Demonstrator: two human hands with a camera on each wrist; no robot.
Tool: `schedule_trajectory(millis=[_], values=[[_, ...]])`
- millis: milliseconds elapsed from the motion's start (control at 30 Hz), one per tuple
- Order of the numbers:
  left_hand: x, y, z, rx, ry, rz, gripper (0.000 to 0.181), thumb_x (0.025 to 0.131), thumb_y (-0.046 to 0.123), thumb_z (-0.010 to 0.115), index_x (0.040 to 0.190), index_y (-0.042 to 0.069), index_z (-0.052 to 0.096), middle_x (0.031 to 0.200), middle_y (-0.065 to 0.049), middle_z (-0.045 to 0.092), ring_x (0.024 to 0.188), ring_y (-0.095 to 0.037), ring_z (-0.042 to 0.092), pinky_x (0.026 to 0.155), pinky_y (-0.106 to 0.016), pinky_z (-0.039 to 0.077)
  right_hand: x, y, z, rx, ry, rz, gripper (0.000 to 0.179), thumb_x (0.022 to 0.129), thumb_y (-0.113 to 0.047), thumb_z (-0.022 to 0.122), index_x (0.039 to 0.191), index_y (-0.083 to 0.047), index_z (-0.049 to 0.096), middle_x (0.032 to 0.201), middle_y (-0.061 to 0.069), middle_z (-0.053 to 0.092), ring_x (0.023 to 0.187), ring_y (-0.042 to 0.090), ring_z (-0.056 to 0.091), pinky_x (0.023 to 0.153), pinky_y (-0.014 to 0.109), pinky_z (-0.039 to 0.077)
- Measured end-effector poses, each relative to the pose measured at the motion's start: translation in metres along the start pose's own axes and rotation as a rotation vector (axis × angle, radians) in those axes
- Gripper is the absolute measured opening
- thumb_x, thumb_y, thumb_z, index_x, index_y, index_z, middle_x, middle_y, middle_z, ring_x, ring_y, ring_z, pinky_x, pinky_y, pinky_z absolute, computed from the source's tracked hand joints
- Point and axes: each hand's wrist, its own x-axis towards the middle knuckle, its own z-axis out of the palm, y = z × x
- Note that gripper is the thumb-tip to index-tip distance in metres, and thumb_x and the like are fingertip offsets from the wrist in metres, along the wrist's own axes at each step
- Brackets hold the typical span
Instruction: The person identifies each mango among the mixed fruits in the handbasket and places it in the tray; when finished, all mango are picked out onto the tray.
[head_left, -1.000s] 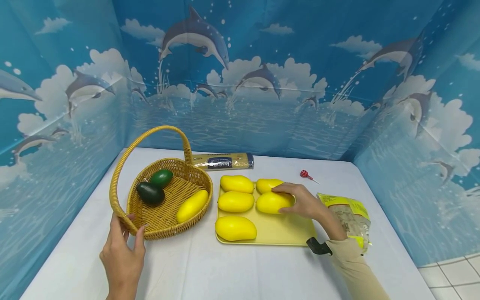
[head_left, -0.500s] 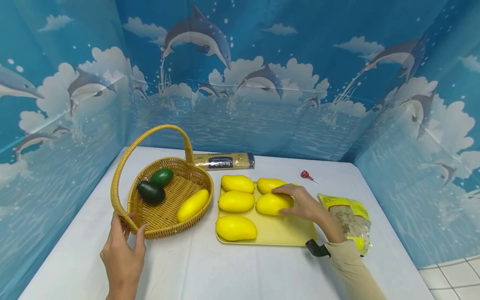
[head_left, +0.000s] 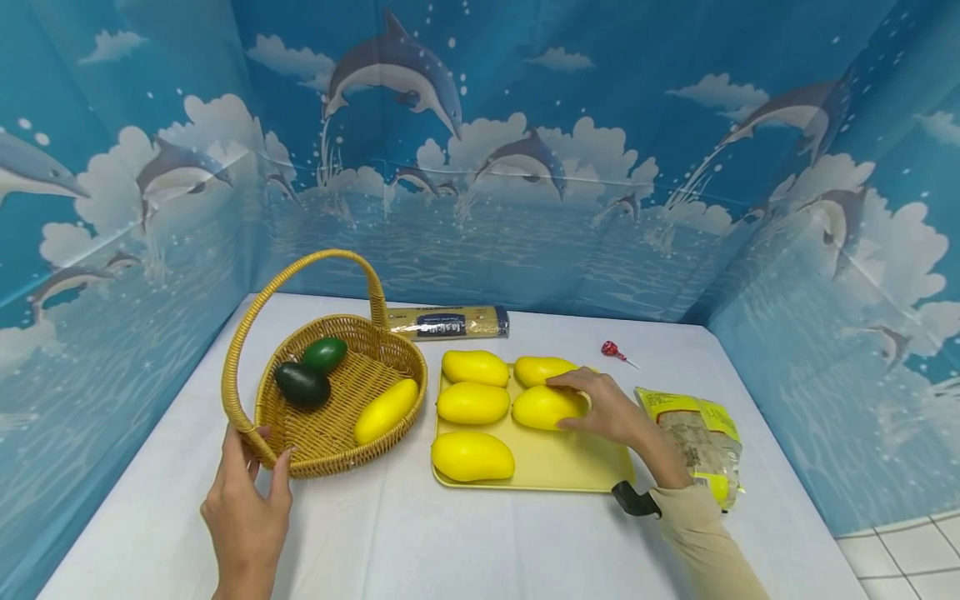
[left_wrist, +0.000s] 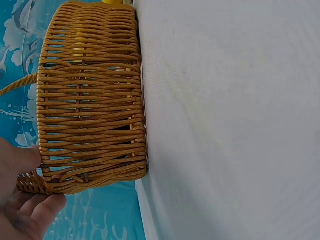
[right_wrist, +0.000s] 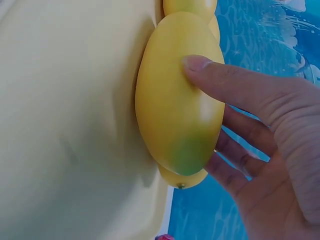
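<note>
My left hand [head_left: 246, 517] grips the rim of a wicker basket [head_left: 330, 462] at its near left, thumb on one side and fingers on the other. Inside the basket lie two avocados, one dark [head_left: 302, 386] and one greener [head_left: 325, 354], and a yellow mango [head_left: 386, 412]. On the pale yellow tray [head_left: 562, 467], my right hand [head_left: 609, 408] holds a mango [head_left: 543, 407] by its right end. In the right wrist view, the thumb presses this mango [right_wrist: 175, 100] and the fingers reach behind it. Several other mangoes [head_left: 472, 456] sit on the tray in rows.
A pack of spaghetti [head_left: 450, 322] lies behind the basket and tray. A red lollipop [head_left: 611, 349] is at the back right. Beside the tray, a clear and yellow food packet [head_left: 697, 433] lies near my right forearm. A dolphin-print curtain [head_left: 480, 217] encloses the white table [head_left: 420, 542].
</note>
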Motion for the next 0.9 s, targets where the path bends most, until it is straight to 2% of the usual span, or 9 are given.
schedule_trajectory(millis=[233,333,500,600,733,900], values=[[0.000,-0.001,0.000,-0.011,0.006,0.012,0.084,0.089,-0.006,0.085,0.160,-0.002,0.042,0.132,-0.026,0.071,0.114,-0.050,0.072,0.089,-0.059,0.059,-0.001,0.001,-0.001,0.007,0.010,-0.009,0.062,0.080,-0.007,0.096,0.136,0.002,0.071,0.133,0.015,0.074,0.122,0.039,0.068,0.109,0.062,0.056],[-0.001,-0.002,0.000,-0.023,0.014,0.029,0.083,0.088,-0.007,0.085,0.159,-0.002,0.043,0.130,-0.025,0.072,0.113,-0.050,0.073,0.089,-0.058,0.058,-0.001,0.002,-0.003,0.008,0.021,-0.021,0.061,0.081,-0.009,0.096,0.135,0.002,0.071,0.131,0.015,0.074,0.119,0.038,0.069,0.106,0.061,0.058],[0.000,-0.002,0.000,-0.006,0.010,0.017,0.083,0.089,-0.006,0.084,0.160,-0.001,0.042,0.131,-0.026,0.071,0.114,-0.049,0.073,0.088,-0.057,0.060,0.006,-0.005,-0.010,0.050,0.046,-0.058,0.061,0.082,-0.009,0.095,0.136,0.003,0.069,0.128,0.019,0.074,0.114,0.039,0.070,0.100,0.061,0.062],[0.001,-0.002,-0.001,0.002,0.009,0.008,0.083,0.090,-0.006,0.084,0.161,0.000,0.041,0.132,-0.025,0.071,0.116,-0.049,0.073,0.089,-0.057,0.060,0.015,-0.016,-0.018,0.102,0.045,-0.072,0.060,0.085,-0.011,0.094,0.139,0.001,0.069,0.132,0.021,0.072,0.116,0.041,0.068,0.100,0.064,0.061],[0.001,-0.002,-0.001,-0.006,0.011,0.010,0.083,0.090,-0.006,0.084,0.161,-0.001,0.042,0.132,-0.025,0.071,0.115,-0.049,0.072,0.089,-0.058,0.059,0.031,-0.041,-0.031,0.138,0.019,-0.113,0.056,0.090,-0.017,0.090,0.140,-0.005,0.070,0.136,0.015,0.072,0.121,0.038,0.068,0.103,0.064,0.060],[-0.001,-0.002,-0.001,-0.022,0.010,0.020,0.081,0.089,-0.006,0.085,0.159,-0.002,0.043,0.131,-0.026,0.071,0.113,-0.052,0.072,0.088,-0.061,0.058,0.057,-0.085,-0.047,0.186,-0.087,-0.211,0.050,0.095,-0.018,0.085,0.142,-0.008,0.069,0.142,0.010,0.070,0.126,0.031,0.068,0.106,0.056,0.061]])
